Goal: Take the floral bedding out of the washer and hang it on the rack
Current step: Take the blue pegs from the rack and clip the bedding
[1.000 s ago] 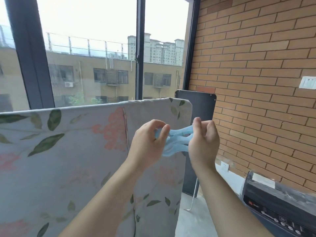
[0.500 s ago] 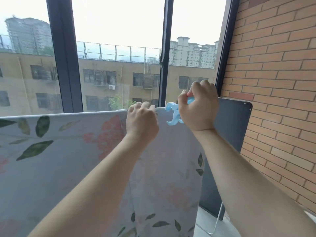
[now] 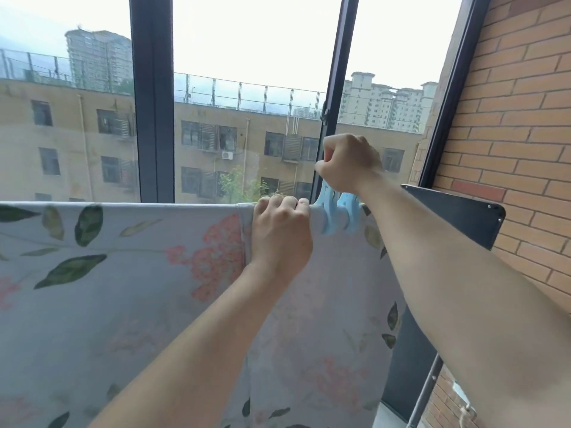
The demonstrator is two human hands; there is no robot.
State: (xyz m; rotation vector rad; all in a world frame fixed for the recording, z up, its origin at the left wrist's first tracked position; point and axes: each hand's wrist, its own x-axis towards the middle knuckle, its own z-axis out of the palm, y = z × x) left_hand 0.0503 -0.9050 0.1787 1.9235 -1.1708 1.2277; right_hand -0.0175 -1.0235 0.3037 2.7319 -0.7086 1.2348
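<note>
I am looking at the floral bedding, which is hanging draped over a straight support that the cloth is hiding entirely, and it is filling the picture from nine o'clock across to about four. My left hand is gripping the top fold near the centre, with the fingers curling over the edge and pressing the cloth down. Just at its three o'clock a pale blue clothes peg is straddling the same fold, its prongs reaching down the near face of the fabric. My right hand is sitting above the peg, at one o'clock of the left hand, and is closing in a fist round the peg's upper end. I am seeing only knuckles and the back of the hand, so I cannot tell how hard the peg is being squeezed. The two hands are lying near each other without touching. At three o'clock a dark panel is standing beside the brick wall, and a thin metal leg is showing at five o'clock. At twelve, beyond the bedding, the window frame is standing before apartment blocks.
</note>
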